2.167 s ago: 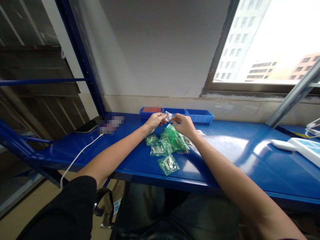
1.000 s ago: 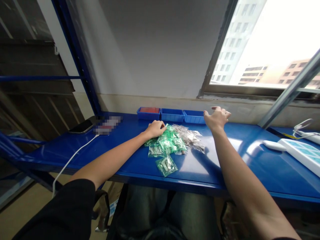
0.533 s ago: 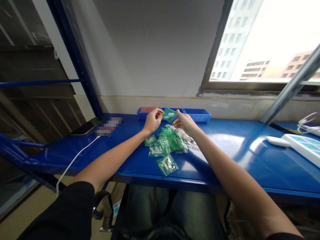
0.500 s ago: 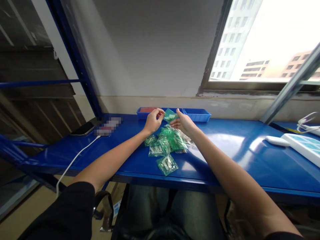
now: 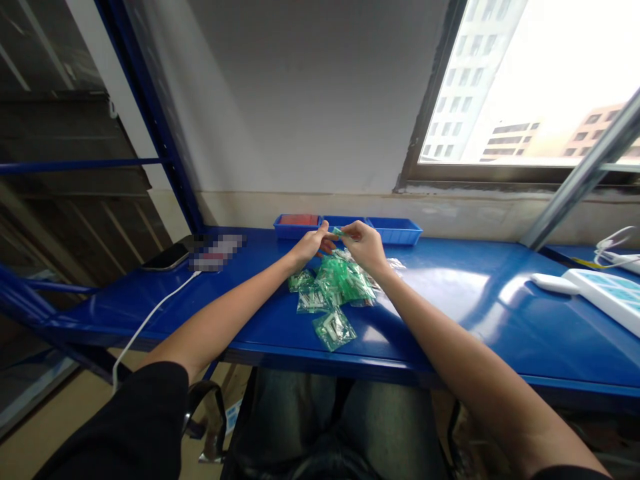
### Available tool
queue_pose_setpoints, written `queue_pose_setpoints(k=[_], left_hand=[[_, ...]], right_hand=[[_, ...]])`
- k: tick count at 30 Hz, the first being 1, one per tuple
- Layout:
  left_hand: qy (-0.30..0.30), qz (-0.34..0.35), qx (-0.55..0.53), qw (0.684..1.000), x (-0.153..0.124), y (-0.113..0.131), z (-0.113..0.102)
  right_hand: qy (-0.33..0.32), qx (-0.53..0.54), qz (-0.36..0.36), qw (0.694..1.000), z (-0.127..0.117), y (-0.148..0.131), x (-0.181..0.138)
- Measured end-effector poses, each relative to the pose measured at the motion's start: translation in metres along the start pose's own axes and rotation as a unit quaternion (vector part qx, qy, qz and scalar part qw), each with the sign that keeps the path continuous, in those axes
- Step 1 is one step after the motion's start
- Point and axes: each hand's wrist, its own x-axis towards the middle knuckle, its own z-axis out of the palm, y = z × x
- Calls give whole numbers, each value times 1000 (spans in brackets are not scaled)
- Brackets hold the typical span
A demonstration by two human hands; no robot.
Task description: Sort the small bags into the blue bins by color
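Observation:
A small green plastic bag [image 5: 337, 231] shows between my two hands, mostly covered by fingers. My right hand [image 5: 365, 244] is pinched on its edge. My left hand [image 5: 311, 245] is beside it with thumb raised and fingers apart, the fingertips close to the bag; whether they touch it I cannot tell. Below both hands lies a pile of green clear bags [image 5: 345, 277] with pale small parts inside. One single bag [image 5: 334, 329] rests in front of the pile, near the table's front edge.
Behind the hands stands a row of blue bins [image 5: 397, 233]; the left one holds something red [image 5: 299, 219]. A phone [image 5: 167, 257] and a white cable [image 5: 155, 310] lie left on the blue table [image 5: 450, 307]. A white device [image 5: 607, 293] sits at right.
The green bag has passed from my left hand's pinch to my right hand's. My left fingers have spread, and the bag now shows as a narrower strip.

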Motion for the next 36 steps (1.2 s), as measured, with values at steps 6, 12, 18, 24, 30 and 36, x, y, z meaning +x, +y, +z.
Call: queue_pose_setpoints(k=[6, 12, 18, 24, 30, 36], left_hand=[[73, -7, -145, 987, 2, 1, -4], [88, 114, -175, 974, 3, 2, -4], [113, 127, -56, 984, -1, 5, 1], [141, 107, 258, 950, 4, -19, -8], [45, -17, 390, 920, 8, -25, 2], [63, -49, 369, 926, 13, -19, 17]], right_hand=[[-9, -82, -120, 989, 8, -9, -8], [3, 72, 12, 997, -1, -7, 4], [148, -129, -249, 948, -22, -48, -2], [292, -190, -291, 891, -46, -71, -1], [126, -334, -72, 931, -43, -3, 30], [25, -380, 94, 920, -36, 27, 19]])
